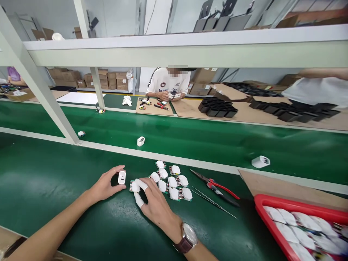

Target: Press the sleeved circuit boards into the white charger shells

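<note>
Between the thumb and index finger of my left hand [104, 184] is a small white charger housing [122, 177], its end with two dark slots facing me. My right hand [156, 201], white covers on thumb and forefinger, pinches a small circuit board with a white pad on top [134, 186], low over the green bench. Just right of that hand several similar white-padded circuit boards [173, 182] lie grouped on the bench. Beyond them are red-and-black long-nose pliers [214, 186] and metal tweezers [213, 202].
A red tray [268, 221] full of padded boards stands at right, beside a cardboard sheet [285, 186]. White housings [140, 141] sit on the green belt [190, 136] behind a pale rail. A slanting post [46, 79] rises at left. Across the belt, a co-worker [168, 83] handles parts.
</note>
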### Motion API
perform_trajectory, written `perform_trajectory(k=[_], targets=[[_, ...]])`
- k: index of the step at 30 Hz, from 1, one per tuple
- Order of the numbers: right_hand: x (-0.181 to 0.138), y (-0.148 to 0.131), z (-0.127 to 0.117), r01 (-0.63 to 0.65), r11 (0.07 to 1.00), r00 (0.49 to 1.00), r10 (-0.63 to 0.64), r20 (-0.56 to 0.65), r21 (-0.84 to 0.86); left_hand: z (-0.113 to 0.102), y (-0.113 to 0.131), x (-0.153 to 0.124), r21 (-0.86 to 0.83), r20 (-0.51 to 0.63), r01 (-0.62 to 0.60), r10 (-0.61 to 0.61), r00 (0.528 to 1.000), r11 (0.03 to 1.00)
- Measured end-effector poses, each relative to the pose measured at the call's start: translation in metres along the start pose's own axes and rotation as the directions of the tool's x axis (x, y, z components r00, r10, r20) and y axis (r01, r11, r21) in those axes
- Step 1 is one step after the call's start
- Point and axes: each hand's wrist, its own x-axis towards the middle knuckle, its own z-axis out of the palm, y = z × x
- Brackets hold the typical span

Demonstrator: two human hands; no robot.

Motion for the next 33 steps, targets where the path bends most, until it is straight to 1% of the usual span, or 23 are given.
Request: perform_trajectory(k=[3,6,9,14,20,27,30,33], targets=[[0.001,-0.007,-0.010,0.020,0.998,0.997,-0.016,-0.072,0.054,0.005,0.010,-0.012,0.024,0.048,-0.080,0.079,0.996,0.997],[0.000,-0.011,-0.014,0.063,0.998,0.995,-0.060,-0.076,0.032,0.008,0.021,-0.018,0.043,0.084,-0.141,0.137,0.987,0.989],[-0.004,-0.010,-0.012,0.072,0.997,0.996,-0.072,-0.045,0.004,0.009,0.024,-0.019,0.047,0.101,-0.179,0.174,0.980,0.983],[-0.012,-0.006,-0.008,0.057,0.998,0.997,-0.058,0.041,0.023,0.011,0.023,-0.018,0.049,0.099,-0.214,0.208,0.973,0.976],[-0.005,-0.011,-0.012,0.059,0.998,0.995,-0.058,0.084,-0.011,0.011,0.026,-0.018,0.073,0.113,-0.227,0.218,0.969,0.971],[0.002,-0.020,-0.018,0.082,0.994,0.985,-0.070,0.159,-0.074,0.010,0.028,-0.019,0.052,0.150,-0.217,0.207,0.967,0.975],[0.000,-0.017,-0.015,0.083,0.995,0.990,-0.076,0.116,-0.052,0.012,0.025,-0.021,-0.011,0.183,-0.158,0.158,0.970,0.987],[-0.001,-0.012,-0.010,0.145,0.989,0.988,-0.144,0.051,-0.021,0.015,0.022,-0.022,-0.096,0.226,-0.051,0.072,0.971,0.994]])
